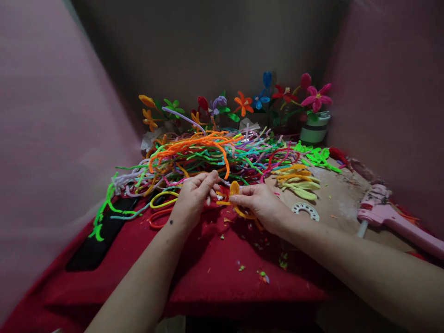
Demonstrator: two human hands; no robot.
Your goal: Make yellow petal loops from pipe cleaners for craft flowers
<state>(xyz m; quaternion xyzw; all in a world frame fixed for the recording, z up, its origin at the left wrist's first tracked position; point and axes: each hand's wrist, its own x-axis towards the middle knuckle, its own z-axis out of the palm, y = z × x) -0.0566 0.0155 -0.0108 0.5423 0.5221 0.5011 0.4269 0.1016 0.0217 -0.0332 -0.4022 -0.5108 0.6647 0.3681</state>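
Near the middle of the view, my right hand (260, 201) pinches an orange fuzzy pipe cleaner piece (235, 188), with a rounded loop standing up above the fingertips and a strand curving down below. Just to its left, my left hand (199, 192) has its fingers drawn together beside the piece's short orange ends; what lies between those fingers is too small to make out. Behind both hands rises a heap of many-coloured pipe cleaners (201, 152), with orange ones on top.
A black phone (99, 240) lies at the left on the red cloth (208, 277). At the right are yellow petals (301, 189), a white ring-shaped piece (305, 211) and a pink glue gun (381, 210). Fuzzy flowers (243, 104) and a green pot (314, 128) stand behind.
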